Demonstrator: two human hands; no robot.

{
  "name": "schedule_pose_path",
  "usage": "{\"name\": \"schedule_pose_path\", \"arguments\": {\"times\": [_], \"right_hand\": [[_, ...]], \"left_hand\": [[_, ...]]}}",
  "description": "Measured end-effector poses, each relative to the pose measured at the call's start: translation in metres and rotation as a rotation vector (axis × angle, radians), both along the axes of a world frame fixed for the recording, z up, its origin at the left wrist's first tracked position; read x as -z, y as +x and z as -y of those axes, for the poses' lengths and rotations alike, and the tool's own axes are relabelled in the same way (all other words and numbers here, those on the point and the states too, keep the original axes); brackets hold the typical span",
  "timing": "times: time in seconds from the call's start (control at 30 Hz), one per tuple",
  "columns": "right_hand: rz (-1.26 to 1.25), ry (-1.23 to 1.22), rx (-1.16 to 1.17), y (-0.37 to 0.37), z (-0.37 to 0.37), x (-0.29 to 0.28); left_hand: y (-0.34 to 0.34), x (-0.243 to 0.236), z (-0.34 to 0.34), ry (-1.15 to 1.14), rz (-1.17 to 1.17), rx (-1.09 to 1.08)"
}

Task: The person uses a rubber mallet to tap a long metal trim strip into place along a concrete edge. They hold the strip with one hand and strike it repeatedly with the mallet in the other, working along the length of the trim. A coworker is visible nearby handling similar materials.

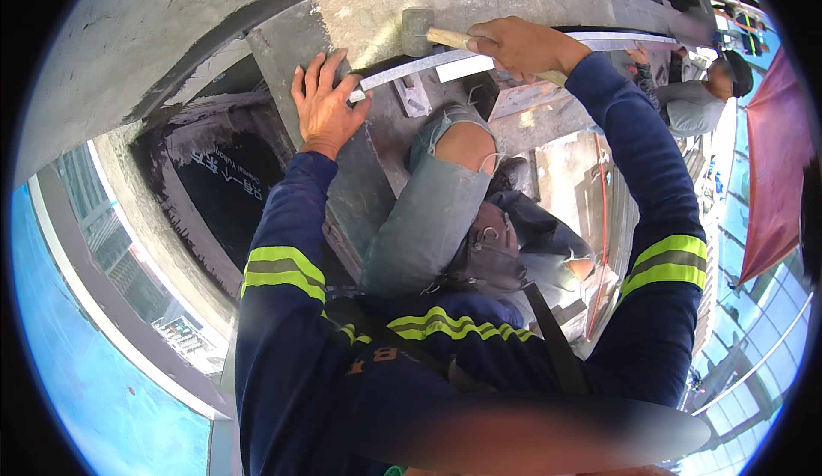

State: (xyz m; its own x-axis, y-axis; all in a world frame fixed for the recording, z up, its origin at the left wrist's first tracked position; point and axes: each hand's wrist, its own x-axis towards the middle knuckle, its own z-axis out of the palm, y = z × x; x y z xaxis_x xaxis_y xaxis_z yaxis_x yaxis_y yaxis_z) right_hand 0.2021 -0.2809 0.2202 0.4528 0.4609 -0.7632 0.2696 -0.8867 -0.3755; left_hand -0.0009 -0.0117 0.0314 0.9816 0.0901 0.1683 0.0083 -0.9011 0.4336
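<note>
My right hand point(522, 48) is closed round the wooden handle of a mallet point(418, 31), whose grey, blocky head is at the upper middle, over concrete. A long pale metal strip point(390, 74) runs beneath it, slightly curved in the lens. My left hand point(325, 104) lies with fingers spread on a grey slab point(270, 44) at the strip's left end, thumb and forefinger beside a small light piece at that end. Below the strip are a white piece point(458, 69) and a small pale block with openings point(413, 99).
My bent knee point(458, 146) is below the strip. A dark recess point(223, 193) lies left. At right, a co-worker point(693, 104) in a grey shirt sits by the strip, near a red sheet point(775, 142). A red cord point(599, 236) runs past my right leg; an opening shows buildings far left.
</note>
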Motion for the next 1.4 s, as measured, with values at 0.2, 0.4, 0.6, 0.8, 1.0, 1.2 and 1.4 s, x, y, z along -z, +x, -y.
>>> {"name": "schedule_pose_path", "arguments": {"times": [0.2, 0.4, 0.6, 0.8, 1.0, 1.2, 1.4], "right_hand": [[0.289, 0.247, 0.087, 0.005, 0.016, 0.009], [0.380, 0.197, -0.300, -0.003, 0.022, 0.041], [0.317, 0.231, -0.156, 0.010, 0.010, 0.013], [0.224, 0.073, -0.180, -0.008, 0.008, 0.017], [0.255, 0.124, -0.213, 0.012, 0.010, 0.021], [0.286, 0.227, 0.009, 0.000, 0.014, 0.003], [0.276, 0.136, -0.261, -0.002, 0.015, 0.024]], "left_hand": [[-0.001, 0.001, 0.000, -0.015, -0.002, -0.005], [0.000, -0.001, 0.000, 0.000, -0.020, -0.002], [0.000, 0.002, -0.001, 0.008, -0.007, 0.001], [0.000, 0.001, 0.000, 0.002, -0.010, -0.001], [0.000, 0.002, 0.000, -0.003, 0.006, 0.002], [0.000, 0.005, -0.001, 0.002, -0.002, -0.002], [0.001, 0.001, 0.000, 0.015, -0.031, -0.008]]}}
